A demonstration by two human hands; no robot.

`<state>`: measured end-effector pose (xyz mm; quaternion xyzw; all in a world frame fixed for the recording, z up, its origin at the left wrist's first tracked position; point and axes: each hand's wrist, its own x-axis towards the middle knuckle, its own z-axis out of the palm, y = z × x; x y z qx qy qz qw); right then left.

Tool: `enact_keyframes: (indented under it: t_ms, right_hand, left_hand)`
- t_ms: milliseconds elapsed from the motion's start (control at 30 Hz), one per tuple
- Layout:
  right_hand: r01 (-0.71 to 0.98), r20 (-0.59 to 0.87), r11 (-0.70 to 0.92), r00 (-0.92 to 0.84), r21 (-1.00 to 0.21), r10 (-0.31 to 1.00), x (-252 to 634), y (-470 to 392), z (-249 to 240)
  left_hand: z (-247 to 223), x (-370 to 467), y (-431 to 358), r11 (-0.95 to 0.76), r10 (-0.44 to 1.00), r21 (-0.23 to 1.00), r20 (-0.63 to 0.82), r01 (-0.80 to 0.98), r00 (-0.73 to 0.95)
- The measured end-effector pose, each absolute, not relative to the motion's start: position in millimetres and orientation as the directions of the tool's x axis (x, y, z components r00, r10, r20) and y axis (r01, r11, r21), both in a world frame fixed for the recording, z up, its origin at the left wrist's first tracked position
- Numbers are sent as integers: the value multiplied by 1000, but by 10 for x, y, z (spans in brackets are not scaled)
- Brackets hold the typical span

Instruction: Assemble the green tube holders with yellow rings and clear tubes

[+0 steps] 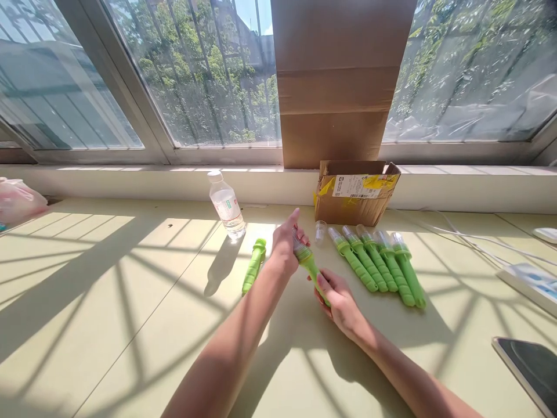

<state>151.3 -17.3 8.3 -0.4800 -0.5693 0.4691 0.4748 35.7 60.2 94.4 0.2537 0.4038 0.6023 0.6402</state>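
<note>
My left hand (286,244) is closed round the clear cap at the upper end of a green tube (310,264). The lower part of that same tube is gripped by my right hand (338,301). Left of my hands, a green tube without a clear cap (253,267) lies on the table. Several green tubes with clear caps (378,264) lie side by side to the right. A loose clear cap (320,231) stands between my left hand and that row.
On the pale table (108,325) are a water bottle (227,208) at the back, an open cardboard box (354,197) near the sill, a power strip (533,284) with white cables, and a phone (528,368) at the right. A pink bag (20,202) lies far left.
</note>
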Motion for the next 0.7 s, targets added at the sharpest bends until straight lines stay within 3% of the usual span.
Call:
enact_keyframes:
  t_ms: [33,100,200,300,433,567,700]
  right_hand:
    - [24,17,21,-185,-999,983,1503,-174,83]
    - [-5,13,12,-197,-1000,980,1490,-174,77]
    - [144,165,168,-33,-975,986,1476,-184,57]
    - [305,258,214,113,-928,960,1470,-206,37]
    - [452,296,230,81,-862,952,1478,-230,24]
    - [461,179,164,-10,-872,984,1485,-203,41]
    - [247,21,56,-141,-968,990,1498,-160,129]
  left_hand:
    - [954,342,603,159,980,802,-199,-576,-8]
    - [979,321,600,150,984,813,-181,-563,1]
    - [1017,320,580,90,978,865,-170,-493,-120]
    - [1061,356,541,19,971,882,-128,-471,-201]
    - [1098,429,486,-23,971,871,-96,-490,-217]
    - [1073,426,494,24,994,851,-74,-524,-75]
    - [1034,303,538,139,981,812,-34,-567,192]
